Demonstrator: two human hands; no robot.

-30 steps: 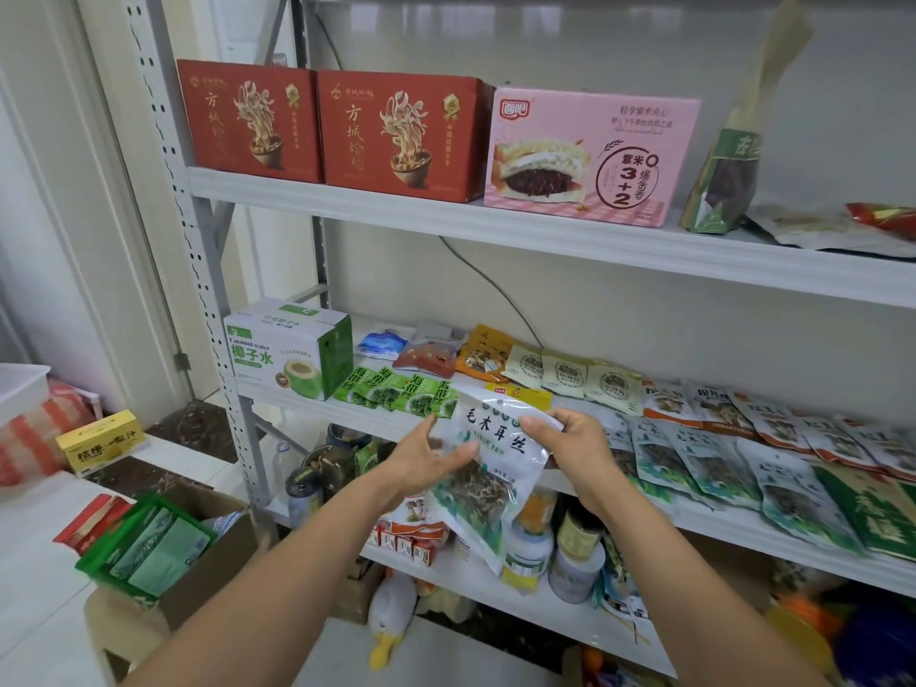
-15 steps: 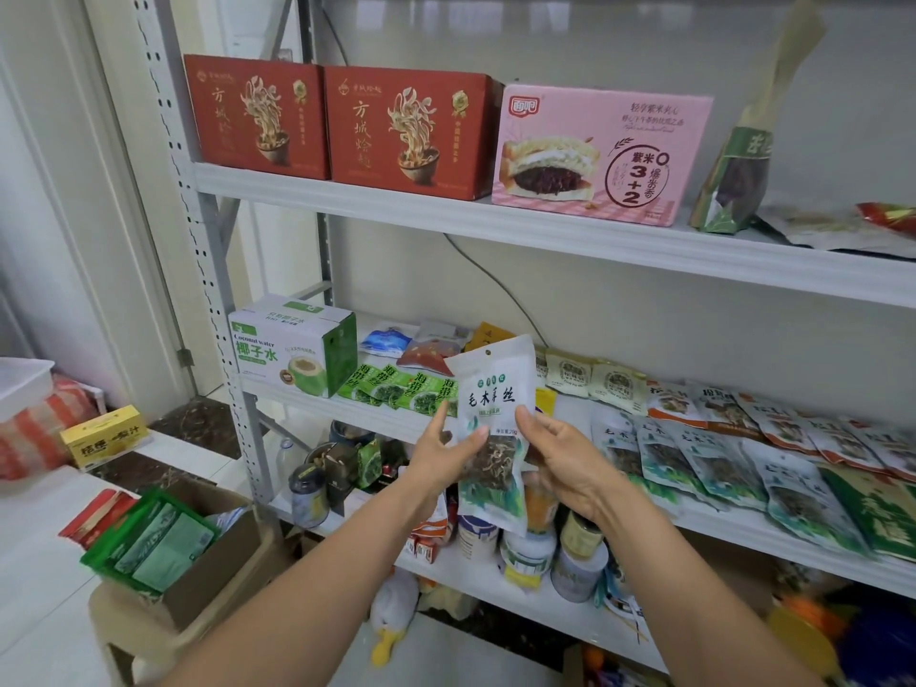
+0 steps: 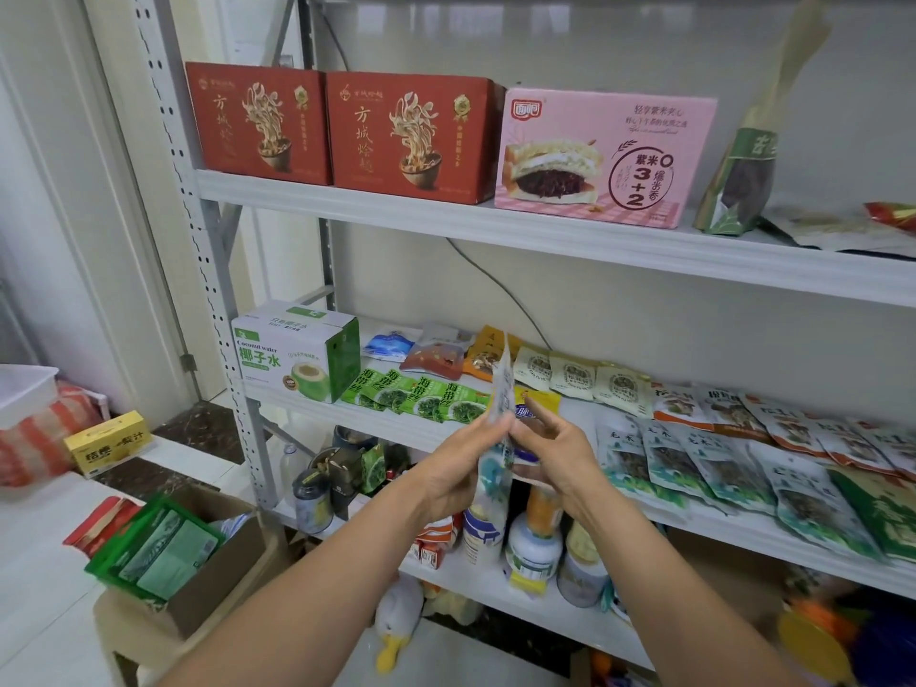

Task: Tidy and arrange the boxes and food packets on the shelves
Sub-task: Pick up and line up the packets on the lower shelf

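Note:
I hold a white-and-green food packet (image 3: 501,389) upright and edge-on in front of the middle shelf (image 3: 743,530). My left hand (image 3: 463,468) grips its left face and my right hand (image 3: 555,451) presses its right face, fingers partly spread. Behind it lie several green seaweed packets (image 3: 421,396) and a yellow packet (image 3: 543,401). To the right, similar white-and-green packets (image 3: 694,463) lie in an overlapping row. On the top shelf (image 3: 545,235) stand two red noodle boxes (image 3: 347,126) and a pink cake box (image 3: 602,156).
A green-and-white coconut water box (image 3: 297,352) stands at the middle shelf's left end. Jars and bottles (image 3: 533,547) crowd the lower shelf. A cardboard box (image 3: 218,562) with a green packet pack sits on a stool at lower left. A yellow box (image 3: 109,441) lies on the counter.
The packet has been lifted and turned from facing me to edge-on between both hands. My hands came closer together.

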